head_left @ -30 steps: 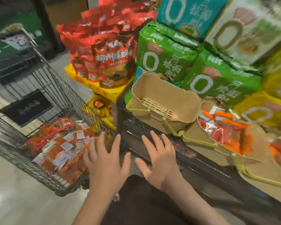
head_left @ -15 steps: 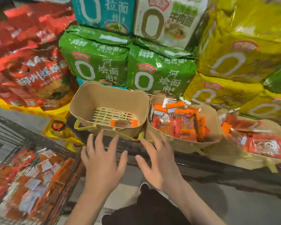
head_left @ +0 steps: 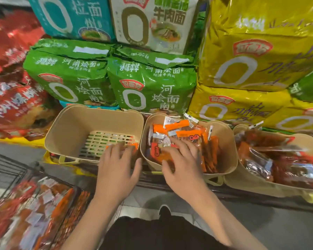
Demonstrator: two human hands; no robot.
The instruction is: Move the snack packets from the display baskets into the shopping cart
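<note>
Three tan display baskets stand in a row on a dark shelf. In the left basket lies one orange snack packet at the front right corner; my left hand reaches over the rim with its fingertips on that packet. The middle basket is full of orange snack packets, and my right hand lies spread on top of them. The right basket holds dark red packets. The shopping cart at lower left has many packets in it.
Large noodle multipacks in green, yellow, teal and white are stacked right behind the baskets. Red bags pile up on the left. The grey floor and my dark trousers show below the shelf edge.
The view swung from the cart to the baskets. Both hands moved forward off the shelf edge, the left into the left basket, the right onto the packets in the middle one.
</note>
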